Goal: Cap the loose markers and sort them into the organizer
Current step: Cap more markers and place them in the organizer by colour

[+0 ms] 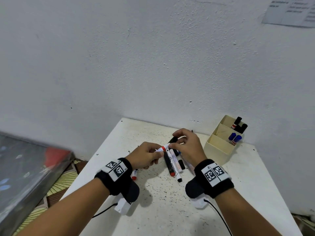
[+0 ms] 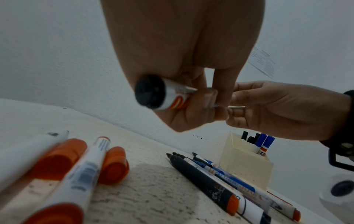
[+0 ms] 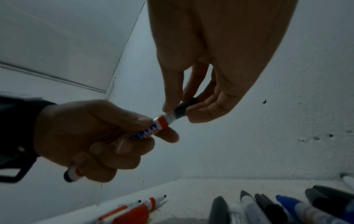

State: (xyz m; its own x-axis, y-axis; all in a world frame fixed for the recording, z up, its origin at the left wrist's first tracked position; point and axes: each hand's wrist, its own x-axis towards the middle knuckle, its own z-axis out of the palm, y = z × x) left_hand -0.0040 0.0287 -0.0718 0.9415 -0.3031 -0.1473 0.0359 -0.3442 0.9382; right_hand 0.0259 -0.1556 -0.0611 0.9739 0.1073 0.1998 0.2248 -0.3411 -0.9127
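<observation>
Left hand (image 1: 148, 155) grips the marker (image 3: 153, 128), long axis pointing right. Right hand (image 1: 187, 147) pinches the black cap (image 3: 184, 108) at its tip, coaxial.

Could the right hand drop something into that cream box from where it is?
Probably yes. The organizer stands open-topped just right of the right hand, nothing between them. But that hand is busy pinching a black cap onto the marker.

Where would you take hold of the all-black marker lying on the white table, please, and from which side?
Grip the all-black marker mid-barrel, coming from above with fingers across its width. It lies flat at the left edge of the pile, so that side is free, while a white-barrelled marker crowds its right. Its tip end passes under the held marker, so probably avoid that end.
</observation>
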